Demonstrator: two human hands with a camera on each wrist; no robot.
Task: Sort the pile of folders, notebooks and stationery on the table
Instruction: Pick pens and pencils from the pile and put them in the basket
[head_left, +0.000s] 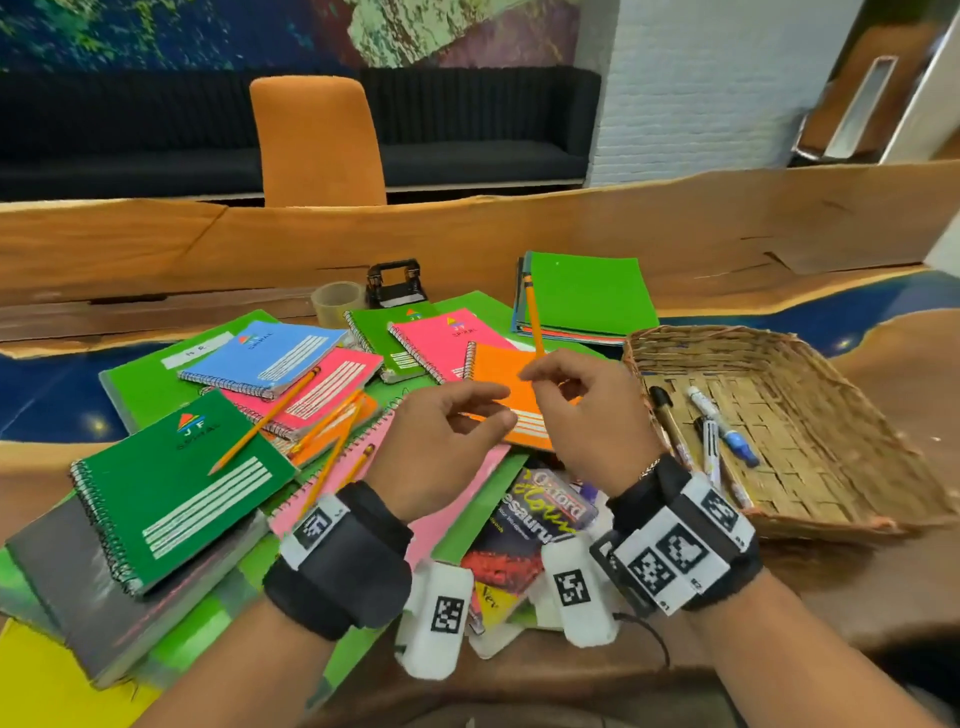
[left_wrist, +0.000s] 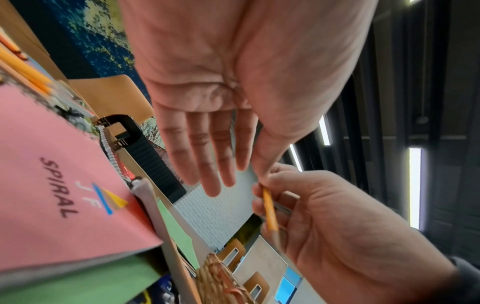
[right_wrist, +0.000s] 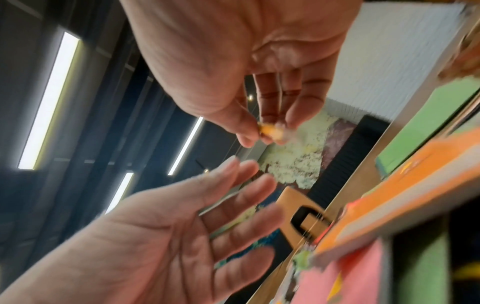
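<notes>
Above the heaped spiral notebooks (head_left: 171, 483), the right hand (head_left: 587, 415) pinches a slim yellow pencil (head_left: 534, 317) nearly upright, eraser end up, beside a woven basket (head_left: 831, 441); the left hand (head_left: 441, 441) hovers loose, fingers straight.

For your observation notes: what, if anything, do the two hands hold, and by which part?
The right hand pinches a yellow pencil at its lower end, eraser end up. The left hand holds nothing.

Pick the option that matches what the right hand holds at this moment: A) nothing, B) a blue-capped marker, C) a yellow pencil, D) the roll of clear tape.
C: the right hand pinches a yellow pencil between thumb and fingertips, its length rising above the orange notebook, while the left hand is open beside it and holds nothing.
</notes>
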